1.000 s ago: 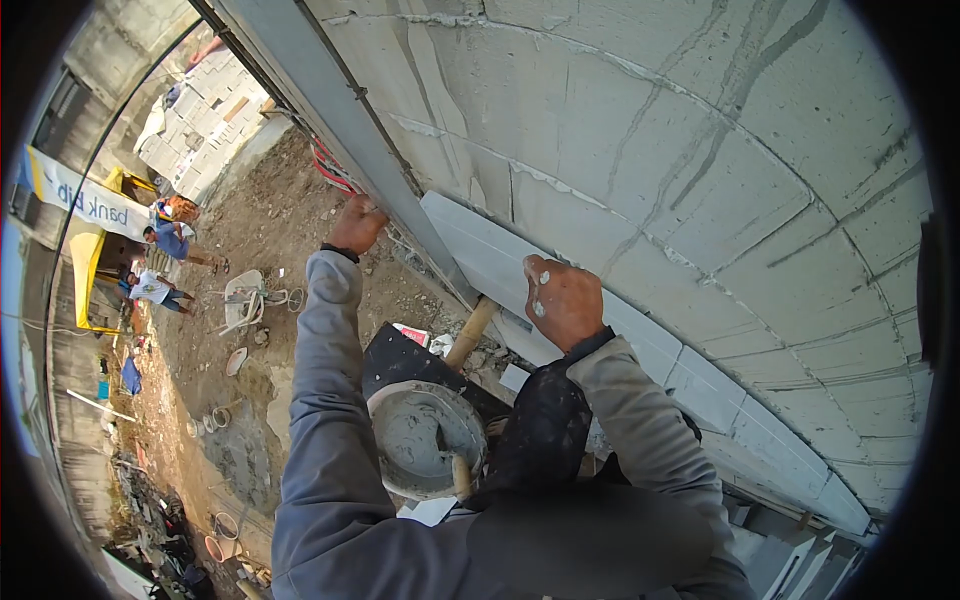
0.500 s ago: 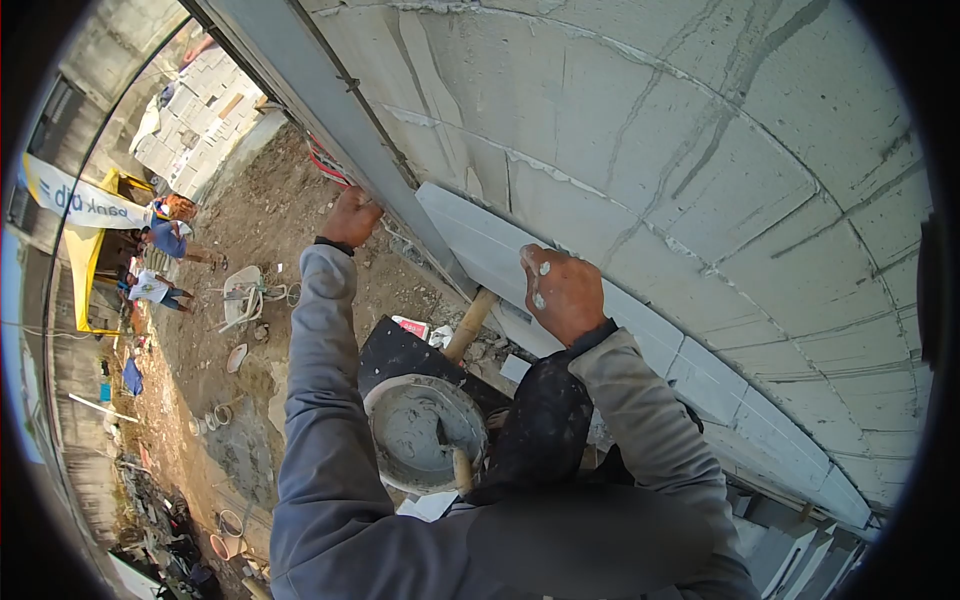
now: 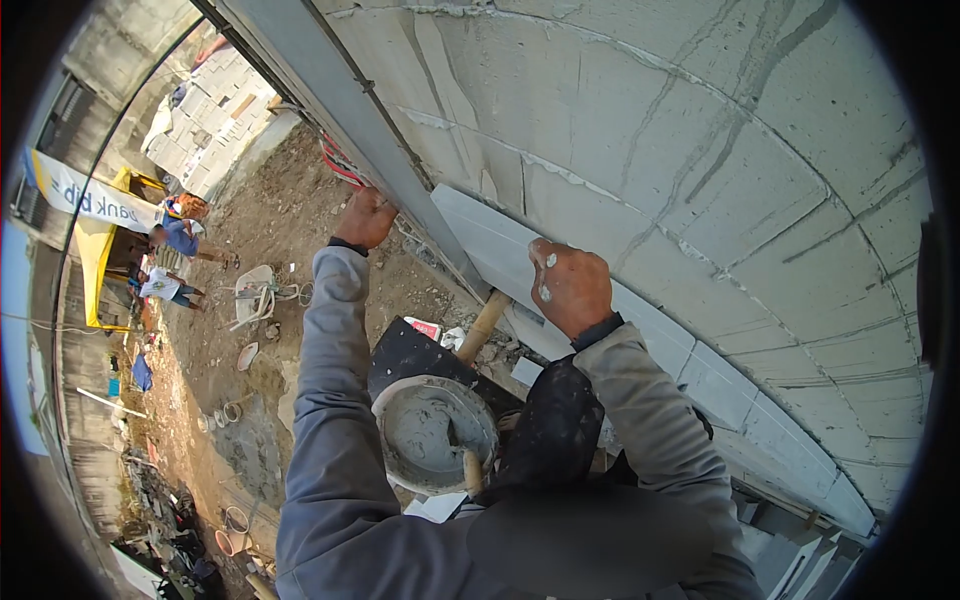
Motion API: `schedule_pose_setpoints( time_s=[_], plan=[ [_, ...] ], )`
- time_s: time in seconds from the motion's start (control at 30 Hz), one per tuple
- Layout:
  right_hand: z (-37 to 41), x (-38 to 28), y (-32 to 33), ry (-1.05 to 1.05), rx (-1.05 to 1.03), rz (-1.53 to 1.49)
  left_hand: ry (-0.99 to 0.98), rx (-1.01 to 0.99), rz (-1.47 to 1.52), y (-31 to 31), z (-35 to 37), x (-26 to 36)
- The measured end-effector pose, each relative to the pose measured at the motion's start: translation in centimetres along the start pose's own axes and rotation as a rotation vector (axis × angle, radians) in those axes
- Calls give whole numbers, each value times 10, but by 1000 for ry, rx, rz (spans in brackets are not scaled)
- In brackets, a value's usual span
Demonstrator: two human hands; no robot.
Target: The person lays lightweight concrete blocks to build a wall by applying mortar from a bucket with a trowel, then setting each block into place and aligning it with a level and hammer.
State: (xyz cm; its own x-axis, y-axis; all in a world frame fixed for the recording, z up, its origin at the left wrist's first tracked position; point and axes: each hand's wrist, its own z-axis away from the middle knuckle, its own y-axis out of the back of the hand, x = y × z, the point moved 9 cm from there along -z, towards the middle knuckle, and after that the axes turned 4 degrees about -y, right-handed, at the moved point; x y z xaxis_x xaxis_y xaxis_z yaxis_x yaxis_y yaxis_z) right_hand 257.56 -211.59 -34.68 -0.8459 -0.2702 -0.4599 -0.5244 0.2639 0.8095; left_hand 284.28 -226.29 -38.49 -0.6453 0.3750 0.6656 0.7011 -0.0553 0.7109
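Note:
My left hand (image 3: 366, 218) is closed, its fingers curled against the outer edge of a tall grey post (image 3: 405, 165); whatever they hold is hidden. My right hand (image 3: 571, 288), spotted with wet mortar, makes a fist over the row of pale blocks (image 3: 640, 325) at the foot of the wall. Its fingertips are turned away, so their contents do not show. A thin light line runs along those blocks. Below my arms sits a round bucket of grey mortar (image 3: 425, 425), with a wooden-handled trowel (image 3: 472, 470) standing in it.
A block wall (image 3: 720, 150) with mortar joints rises on the right. A wooden pole (image 3: 484, 325) leans near the post's base, beside a black board (image 3: 405, 350). On the dirt ground are a wheelbarrow (image 3: 258, 295), stacked pale blocks (image 3: 215, 120) and two people (image 3: 178, 238) near a yellow canopy.
The whole view has shifted slightly right and down. Both hands stay closed, in nearly the same places against the post and over the blocks.

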Motion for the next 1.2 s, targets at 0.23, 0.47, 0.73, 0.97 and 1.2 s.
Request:
schedule_pose_setpoints(
  time_s=[0.23, 0.47, 0.73, 0.97, 1.2],
  plan=[
    [-9, -7, 5, 3, 23, -5, 120, -18, 175, 6, 6, 6],
    [0, 1, -5, -40, -41, 47, 83, 24, 311, -4, 19, 7],
    [20, -60, 32, 255, 238, -92, 213, 99, 523, -5, 28, 15],
    [0, -123, -3, 411, 28, -111, 299, 174, 591, -4, 22, -45],
    [-31, -119, -33, 310, -48, 210, 310, 283, 676, -1, 31, -14]
  ],
)
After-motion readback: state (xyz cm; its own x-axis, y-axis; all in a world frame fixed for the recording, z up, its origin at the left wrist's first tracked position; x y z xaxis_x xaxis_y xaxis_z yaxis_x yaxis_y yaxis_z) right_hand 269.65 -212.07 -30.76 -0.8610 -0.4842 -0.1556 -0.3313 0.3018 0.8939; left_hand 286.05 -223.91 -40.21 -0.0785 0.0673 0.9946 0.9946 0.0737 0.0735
